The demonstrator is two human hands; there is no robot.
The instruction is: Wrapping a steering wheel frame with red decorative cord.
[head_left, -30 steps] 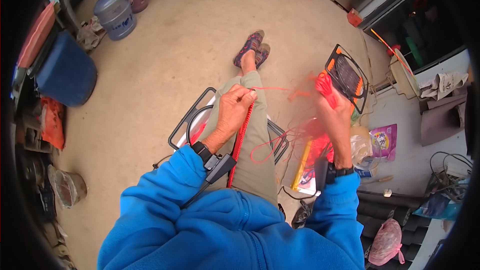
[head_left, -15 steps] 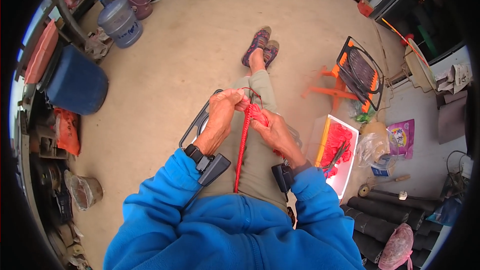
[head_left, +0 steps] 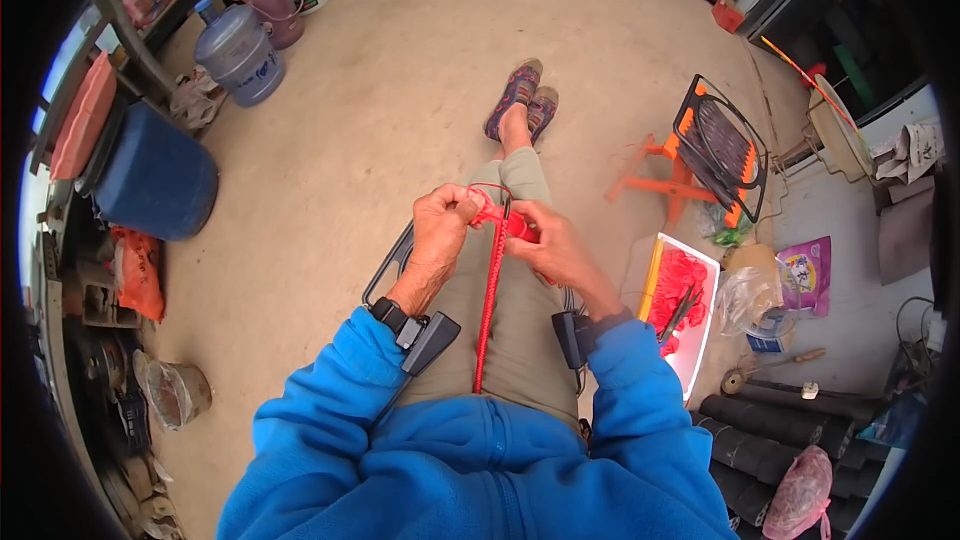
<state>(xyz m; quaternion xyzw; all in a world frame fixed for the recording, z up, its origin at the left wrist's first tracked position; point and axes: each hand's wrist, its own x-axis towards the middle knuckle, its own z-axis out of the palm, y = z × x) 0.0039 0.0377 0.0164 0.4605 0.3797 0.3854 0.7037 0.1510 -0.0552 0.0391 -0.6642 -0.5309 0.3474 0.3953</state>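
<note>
The left hand [head_left: 437, 230], at the centre of the frame, has its thumb and fingertips pressed together on loose bright red cord [head_left: 481, 206]; the right hand [head_left: 556, 248], just right of centre, has its fingers clamped around a bunched red cord bundle [head_left: 520, 228], though the exact grip of its hidden fingers cannot be told; between the two hands, a narrow red braided strip [head_left: 489, 312] hangs from the centre down toward the lower middle, lying over olive-khaki cloth trousers [head_left: 535, 340]; a thin dark curved piece [head_left: 507, 208] stands at its top end; black plastic wrist devices [head_left: 433, 342] sit at both cuffs of a blue fleece jacket [head_left: 420, 485], which fills the lower edge; right of centre, a shallow white rectangular tray [head_left: 703, 335] holds a red tangled heap [head_left: 675, 285] with dark-bladed scissors [head_left: 682, 308] on it; above that, toward the upper right, stands an orange folding stool [head_left: 683, 172]; at the left edge stands a large blue plastic bin [head_left: 158, 175].
</note>
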